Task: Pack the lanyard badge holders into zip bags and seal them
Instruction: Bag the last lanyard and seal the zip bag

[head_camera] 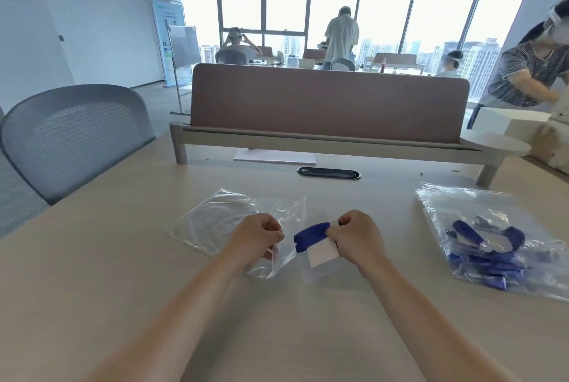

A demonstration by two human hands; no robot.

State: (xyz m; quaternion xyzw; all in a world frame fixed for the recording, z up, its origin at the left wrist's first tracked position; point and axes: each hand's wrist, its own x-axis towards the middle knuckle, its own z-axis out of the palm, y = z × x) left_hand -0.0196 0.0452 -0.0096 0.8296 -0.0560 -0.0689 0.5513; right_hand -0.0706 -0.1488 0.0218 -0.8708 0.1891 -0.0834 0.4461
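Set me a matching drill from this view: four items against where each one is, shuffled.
1 zip bag
2 badge holder
3 bulk bag of holders
4 spare zip bag

A gripped by right hand
B flat beyond left hand
C pinched by left hand
D on table, far right

Pairs: 1-C, 2-A, 3-D, 4-B.

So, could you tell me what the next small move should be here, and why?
Probably slide the clear badge holder with its blue lanyard, gripped by the right hand, leftward into the clear zip bag whose edge the left hand pinches; it lies outside.
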